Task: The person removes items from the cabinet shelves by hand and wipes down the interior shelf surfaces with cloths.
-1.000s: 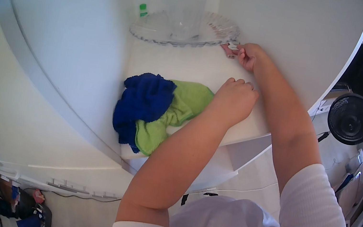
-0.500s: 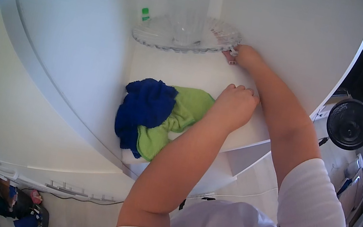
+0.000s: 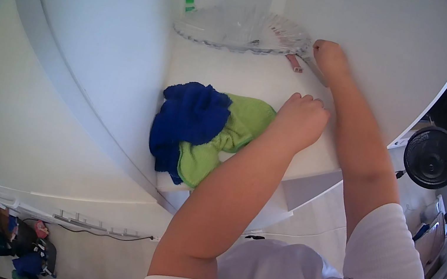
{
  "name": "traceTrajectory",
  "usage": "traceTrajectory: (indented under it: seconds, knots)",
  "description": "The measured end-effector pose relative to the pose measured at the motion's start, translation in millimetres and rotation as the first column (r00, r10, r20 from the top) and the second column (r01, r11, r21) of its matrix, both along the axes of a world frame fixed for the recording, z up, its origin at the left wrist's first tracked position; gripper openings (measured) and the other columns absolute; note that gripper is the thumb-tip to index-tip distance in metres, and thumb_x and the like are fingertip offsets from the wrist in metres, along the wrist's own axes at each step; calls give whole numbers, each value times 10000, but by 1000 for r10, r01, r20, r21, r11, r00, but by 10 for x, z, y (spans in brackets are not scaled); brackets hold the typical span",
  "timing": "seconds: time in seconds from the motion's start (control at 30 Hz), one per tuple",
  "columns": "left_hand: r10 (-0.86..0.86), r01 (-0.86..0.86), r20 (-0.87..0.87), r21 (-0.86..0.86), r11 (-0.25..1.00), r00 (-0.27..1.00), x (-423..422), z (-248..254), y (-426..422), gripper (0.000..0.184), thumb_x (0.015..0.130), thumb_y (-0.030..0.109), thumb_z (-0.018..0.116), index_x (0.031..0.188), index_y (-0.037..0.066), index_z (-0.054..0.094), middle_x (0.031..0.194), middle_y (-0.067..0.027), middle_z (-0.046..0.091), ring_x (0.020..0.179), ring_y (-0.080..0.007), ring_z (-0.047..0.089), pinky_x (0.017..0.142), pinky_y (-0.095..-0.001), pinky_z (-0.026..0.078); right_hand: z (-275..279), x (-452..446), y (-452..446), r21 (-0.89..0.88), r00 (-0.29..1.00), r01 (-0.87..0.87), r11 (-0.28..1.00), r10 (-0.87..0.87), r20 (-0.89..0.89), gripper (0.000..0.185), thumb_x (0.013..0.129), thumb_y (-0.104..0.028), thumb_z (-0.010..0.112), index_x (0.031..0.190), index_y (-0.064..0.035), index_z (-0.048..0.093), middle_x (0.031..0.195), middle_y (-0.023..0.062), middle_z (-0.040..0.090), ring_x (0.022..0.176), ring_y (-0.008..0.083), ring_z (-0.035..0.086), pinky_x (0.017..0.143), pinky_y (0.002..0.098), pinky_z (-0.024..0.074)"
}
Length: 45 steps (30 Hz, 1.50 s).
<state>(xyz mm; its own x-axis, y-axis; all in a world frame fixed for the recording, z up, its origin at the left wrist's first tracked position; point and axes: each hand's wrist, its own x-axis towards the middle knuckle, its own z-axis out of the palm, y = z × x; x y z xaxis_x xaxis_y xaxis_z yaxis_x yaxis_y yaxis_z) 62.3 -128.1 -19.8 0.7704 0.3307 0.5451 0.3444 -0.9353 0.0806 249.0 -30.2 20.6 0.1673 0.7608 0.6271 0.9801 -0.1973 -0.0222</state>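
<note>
The scalloped clear glass platter (image 3: 195,26) lay on the white cabinet shelf (image 3: 229,75), with a clear glass vase (image 3: 244,3) standing on it; it looked stiff, smooth and fragile, probably fairly heavy with the vase aboard, and slippery if damp; a hold with two hands under opposite parts of the rim would have suited it best, the vase lifted off first, since that tall piece could tip.

The right hand (image 3: 329,56) was just beside the platter's right rim, its fingers curled in; whether it touched the glass or pinched anything could not be told; a small pink oblong object (image 3: 295,63) lay at the platter's right front edge, seemingly light and easy to take by its near end.

The left hand (image 3: 304,118) was in front of the platter, toward its right, fingers bent under into a loose fist; its contents were hidden; left of that hand, also in front of the platter, lay a green cloth (image 3: 249,111) and a blue towel (image 3: 195,113), both soft and light.

Behind the platter's left end stood a green-capped container (image 3: 189,3); the right side panel (image 3: 384,42) limited sideways room beyond the platter, while bare shelf lay between platter and cloths.
</note>
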Motion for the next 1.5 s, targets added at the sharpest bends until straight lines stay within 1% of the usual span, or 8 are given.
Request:
traceTrajectory:
  seconds: [0.37, 0.57, 0.87, 1.07, 1.17, 1.23, 1.33, 1.5]
  knots:
    - [-11, 12, 15, -14, 1000, 1000, 6, 3, -13, 163, 746, 39, 503, 824, 73, 642, 877, -103, 616, 898, -265, 587, 787, -396, 445, 89, 69, -33, -316, 906, -67, 946, -75, -417, 250, 772, -159, 574, 959, -22, 667, 787, 182, 657, 602, 254, 641, 637, 371, 519]
    - [-13, 14, 20, -32, 999, 1000, 8, -9, -8, 173, 756, 44, 489, 822, 73, 647, 891, -104, 617, 907, -266, 584, 787, -397, 446, 123, -19, -188, -445, 835, -166, 880, -115, -538, 541, 805, -70, 559, 1323, -14, 414, 725, 115, 638, 521, 187, 596, 487, 317, 498]
    - [3, -3, -6, -41, 999, 1000, 10, 14, -19, 183, 755, 44, 493, 840, 70, 652, 910, -107, 617, 921, -265, 583, 790, -392, 466, 292, -194, -377, -441, 756, -162, 883, -177, -631, 568, 860, 0, 398, 1408, -45, 255, 1033, 145, 581, 598, 183, 614, 464, 305, 519]
    - [12, -13, -17, -33, 999, 1000, 15, 4, -24, 181, 756, 50, 499, 843, 70, 656, 908, -108, 613, 916, -267, 584, 793, -388, 477, 41, -146, -201, -444, 854, -171, 879, -92, -512, 590, 835, 64, 344, 1403, 19, 188, 1483, 153, 144, 616, 259, 642, 467, 340, 529]
    - [13, -14, -11, -29, 999, 1000, 22, -13, -13, 178, 754, 51, 504, 843, 70, 658, 907, -107, 611, 915, -268, 583, 795, -386, 482, -67, -160, -169, -342, 910, -99, 934, -54, -410, 450, 811, 58, 409, 1260, 87, 430, 1361, 198, 399, 633, 276, 649, 486, 355, 525]
    - [19, -19, -18, -25, 1000, 1000, 30, -22, -7, 179, 753, 50, 507, 844, 69, 660, 906, -106, 611, 914, -267, 583, 796, -384, 483, -96, 0, 44, -596, 984, 28, 802, -127, -125, 297, 771, 45, 487, 1051, 75, 579, 1119, 198, 564, 654, 287, 655, 533, 374, 527]
    - [14, -14, -19, -23, 1000, 1000, 33, -31, -3, 181, 753, 49, 507, 847, 70, 661, 906, -106, 611, 912, -268, 584, 787, -382, 487, -118, 64, 64, -620, 992, 64, 782, -116, -44, 136, 695, 10, 598, 797, 30, 685, 797, 183, 657, 672, 309, 660, 609, 399, 524]
    - [9, -9, -11, -21, 1000, 1000, 14, -12, -18, 184, 757, 51, 505, 852, 70, 661, 906, -109, 611, 903, -268, 587, 775, -382, 495, -59, 13, 20, -626, 983, 74, 776, -164, -87, 167, 665, -48, 653, 810, 22, 698, 860, 182, 671, 780, 305, 656, 731, 398, 510]
